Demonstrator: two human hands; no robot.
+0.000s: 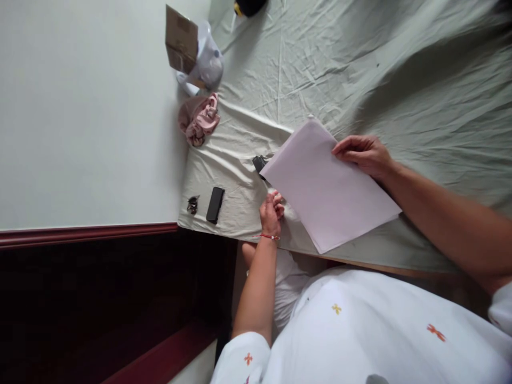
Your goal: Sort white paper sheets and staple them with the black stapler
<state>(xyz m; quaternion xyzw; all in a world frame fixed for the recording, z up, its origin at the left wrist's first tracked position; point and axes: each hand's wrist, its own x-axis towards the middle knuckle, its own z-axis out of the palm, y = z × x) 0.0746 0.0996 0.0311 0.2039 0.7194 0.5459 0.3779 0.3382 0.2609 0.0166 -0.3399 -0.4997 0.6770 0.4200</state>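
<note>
A small stack of white paper sheets (pixel 324 186) lies slanted over the cloth-covered surface, one corner toward my body. My right hand (pixel 366 154) pinches the stack at its upper right edge, thumb and fingers together. My left hand (pixel 272 213), with a red string bracelet at the wrist, is beside the lower left edge of the sheets. Its fingers are curled closed, and I cannot make out what, if anything, is in them. A small black object (pixel 259 162) pokes out from beneath the left corner of the paper; the rest of it is hidden.
A black phone (pixel 215 205) and a bunch of keys (pixel 192 205) lie at the left on the pale green cloth (pixel 320 64). Farther back are a pink crumpled cloth (pixel 199 118), a cardboard box (pixel 181 40) and a white plastic bag (pixel 208 58). A wall borders the left side.
</note>
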